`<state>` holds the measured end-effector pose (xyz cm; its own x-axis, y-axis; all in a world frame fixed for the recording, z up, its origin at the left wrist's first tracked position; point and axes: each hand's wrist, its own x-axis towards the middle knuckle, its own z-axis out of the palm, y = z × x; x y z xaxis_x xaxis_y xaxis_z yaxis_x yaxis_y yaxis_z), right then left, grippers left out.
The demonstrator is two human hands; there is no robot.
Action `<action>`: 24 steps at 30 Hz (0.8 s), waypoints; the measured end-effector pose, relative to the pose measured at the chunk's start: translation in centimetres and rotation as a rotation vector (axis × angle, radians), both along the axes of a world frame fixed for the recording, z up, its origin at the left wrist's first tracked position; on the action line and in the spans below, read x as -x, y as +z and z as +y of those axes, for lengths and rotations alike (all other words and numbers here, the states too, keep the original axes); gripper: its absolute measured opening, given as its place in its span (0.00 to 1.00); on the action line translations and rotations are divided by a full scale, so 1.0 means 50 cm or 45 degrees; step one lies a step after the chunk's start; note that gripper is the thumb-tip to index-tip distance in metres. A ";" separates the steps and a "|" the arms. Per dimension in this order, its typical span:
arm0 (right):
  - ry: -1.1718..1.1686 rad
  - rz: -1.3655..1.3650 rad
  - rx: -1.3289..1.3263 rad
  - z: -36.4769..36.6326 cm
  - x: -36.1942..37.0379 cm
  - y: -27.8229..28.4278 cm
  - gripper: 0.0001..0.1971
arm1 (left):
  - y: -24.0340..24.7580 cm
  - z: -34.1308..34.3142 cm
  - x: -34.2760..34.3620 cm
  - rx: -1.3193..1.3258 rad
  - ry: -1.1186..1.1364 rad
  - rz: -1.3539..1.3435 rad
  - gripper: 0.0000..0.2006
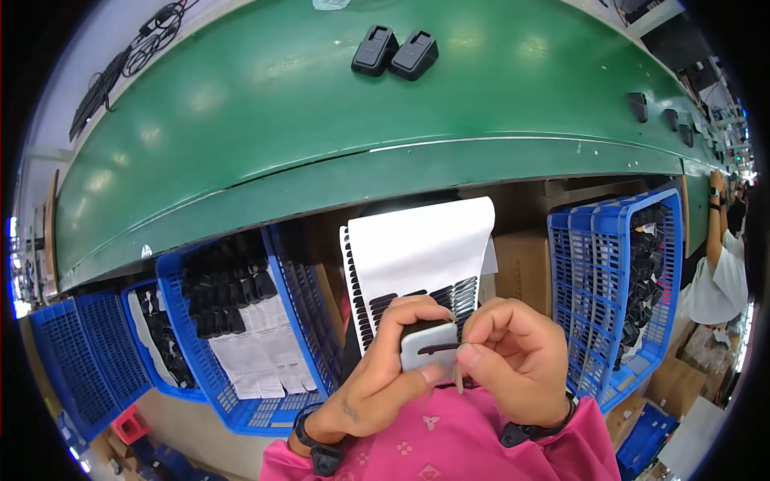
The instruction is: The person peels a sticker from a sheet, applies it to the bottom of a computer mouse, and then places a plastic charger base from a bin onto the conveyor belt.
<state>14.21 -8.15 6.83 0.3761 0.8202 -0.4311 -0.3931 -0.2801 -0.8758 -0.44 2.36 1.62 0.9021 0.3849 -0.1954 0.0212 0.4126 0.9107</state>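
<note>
My left hand (373, 385) grips a small block-shaped device with a pale grey face (411, 353) and dark sides, held in front of my chest. The fingers of my right hand (520, 365) pinch one end of a thin dark strip (438, 349), which lies across that pale face. A narrow beige sliver (459, 375) shows below the right thumb; what it is I cannot make out. Just beyond both hands is a white sheet (421, 240) with a curled top, bearing rows of black strips along its left edge and lower part.
Two black charger-like blocks (395, 54) sit on the green workbench (265, 104), with several more at its right. Blue baskets of black parts stand left (233, 401) and right (597, 240), below the bench edge. Another person's arm (714, 220) reaches in at far right.
</note>
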 end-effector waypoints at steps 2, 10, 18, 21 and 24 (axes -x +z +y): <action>0.014 -0.001 0.001 0.002 0.004 0.003 0.06 | 0.005 -0.002 0.005 -0.058 -0.039 -0.015 0.27; 0.022 -0.059 0.024 0.005 0.008 -0.001 0.05 | 0.003 -0.004 0.009 -0.036 -0.038 -0.055 0.26; 0.023 -0.072 0.045 0.013 0.011 0.002 0.04 | 0.000 -0.003 0.009 -0.110 -0.009 -0.057 0.26; 0.018 -0.079 0.034 0.014 0.012 0.002 0.04 | -0.003 0.002 0.007 -0.202 -0.022 -0.094 0.26; 0.019 -0.105 0.037 0.015 0.013 0.003 0.04 | -0.001 0.002 0.007 -0.207 -0.034 -0.094 0.26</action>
